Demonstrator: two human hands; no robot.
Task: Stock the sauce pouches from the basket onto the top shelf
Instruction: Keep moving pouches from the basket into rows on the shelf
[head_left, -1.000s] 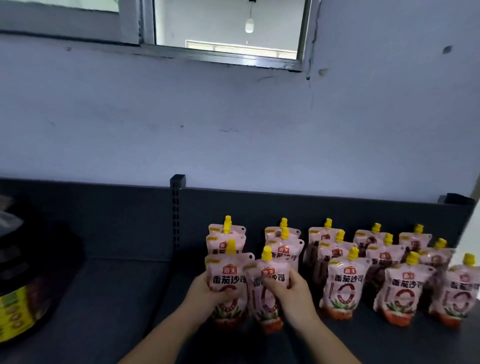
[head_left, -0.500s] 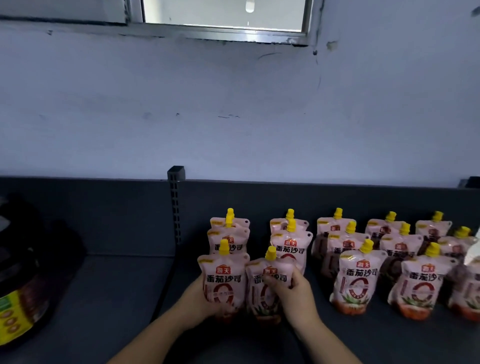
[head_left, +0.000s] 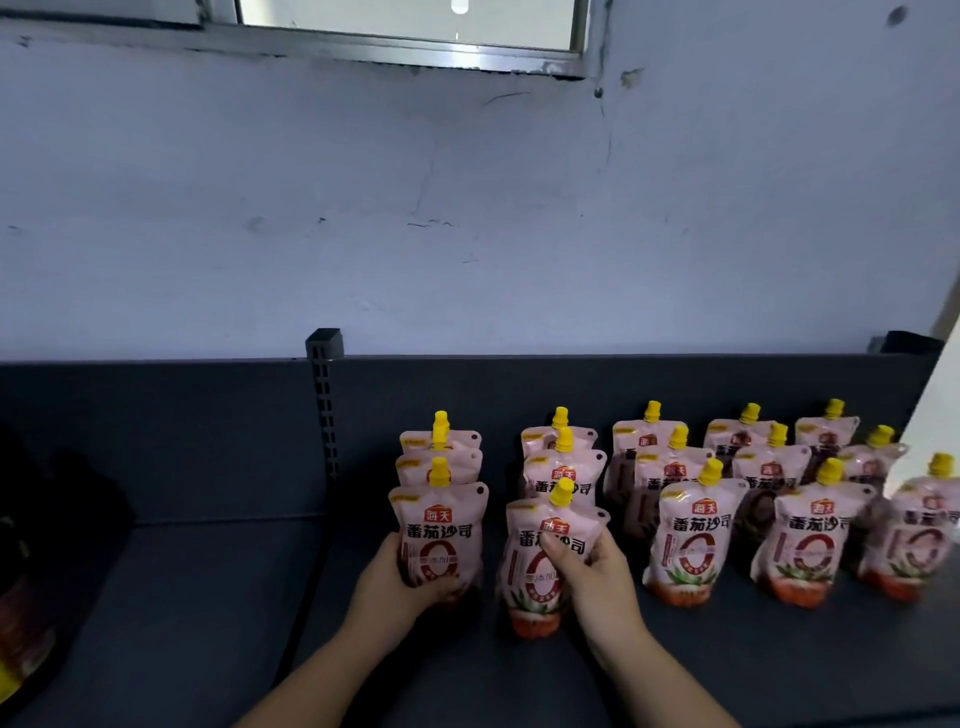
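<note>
Several pink sauce pouches with yellow caps stand in rows on the dark top shelf (head_left: 727, 649). My left hand (head_left: 400, 577) grips the lower part of the front pouch of the leftmost row (head_left: 440, 525), which stands upright. My right hand (head_left: 592, 571) holds the front pouch of the second row (head_left: 545, 540) from its right side, thumb across its face; this pouch leans slightly. Behind each of these stand two more pouches. Further rows of pouches (head_left: 691, 540) fill the shelf to the right. The basket is out of sight.
A slotted upright post (head_left: 323, 395) divides the shelf's back panel. At the far left stands a dark jar with a yellow label (head_left: 21, 597). A white wall and a window frame (head_left: 395, 47) rise behind the shelf. A pale edge (head_left: 935, 405) cuts in at the right.
The two front pouches have drawn a little apart, with a gap now between them. Both hands keep their hold. The camera has shifted slightly.
</note>
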